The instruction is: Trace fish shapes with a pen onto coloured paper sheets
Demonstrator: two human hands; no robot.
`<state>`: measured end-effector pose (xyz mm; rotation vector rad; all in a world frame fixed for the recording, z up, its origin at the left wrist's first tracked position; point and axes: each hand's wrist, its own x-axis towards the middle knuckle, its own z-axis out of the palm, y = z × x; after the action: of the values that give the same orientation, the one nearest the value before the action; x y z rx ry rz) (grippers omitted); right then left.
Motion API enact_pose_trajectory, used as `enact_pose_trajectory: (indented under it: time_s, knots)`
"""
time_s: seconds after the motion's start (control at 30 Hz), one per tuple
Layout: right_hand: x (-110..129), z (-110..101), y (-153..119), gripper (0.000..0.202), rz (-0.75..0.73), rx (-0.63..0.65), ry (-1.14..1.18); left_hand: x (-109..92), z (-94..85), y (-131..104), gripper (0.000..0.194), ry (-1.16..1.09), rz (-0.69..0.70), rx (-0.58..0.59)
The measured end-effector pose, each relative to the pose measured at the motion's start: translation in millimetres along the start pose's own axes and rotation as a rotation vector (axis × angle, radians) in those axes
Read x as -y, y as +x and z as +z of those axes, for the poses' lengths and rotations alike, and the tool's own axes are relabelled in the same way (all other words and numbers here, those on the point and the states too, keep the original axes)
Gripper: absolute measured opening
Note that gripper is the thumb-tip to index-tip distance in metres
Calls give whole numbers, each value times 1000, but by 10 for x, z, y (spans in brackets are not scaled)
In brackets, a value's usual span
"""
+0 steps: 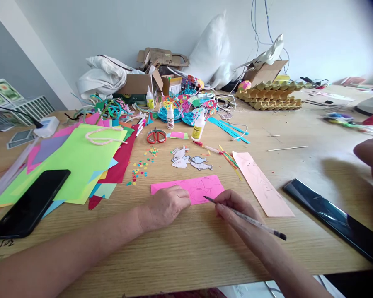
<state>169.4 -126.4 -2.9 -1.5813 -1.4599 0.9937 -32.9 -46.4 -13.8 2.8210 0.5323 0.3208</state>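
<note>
While my left hand (168,205) rests with bent fingers on the bright pink strip (203,186), my right hand (240,211) is closed around a pen (255,223), its tip over the strip's lower edge. I cannot tell whether the left pinches anything. The strip lies on the surface (174,256) before me, marked with dark lines; to its right is a pale pink strip (262,186). Beyond lie fish cutouts (180,162), then red-handled scissors (156,132), and farther back, egg trays (269,98).
</note>
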Motion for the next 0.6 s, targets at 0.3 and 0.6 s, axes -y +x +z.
enact_pose_trajectory:
  time_s: [0.3, 0.6]
  knots:
    - [-80, 157, 122, 13, -61, -13, -206, -12, 98, -33, 21, 3, -24, -82]
    - [-89, 165, 138, 15, -65, 6, -304, -6, 87, -37, 21, -42, -23, -44]
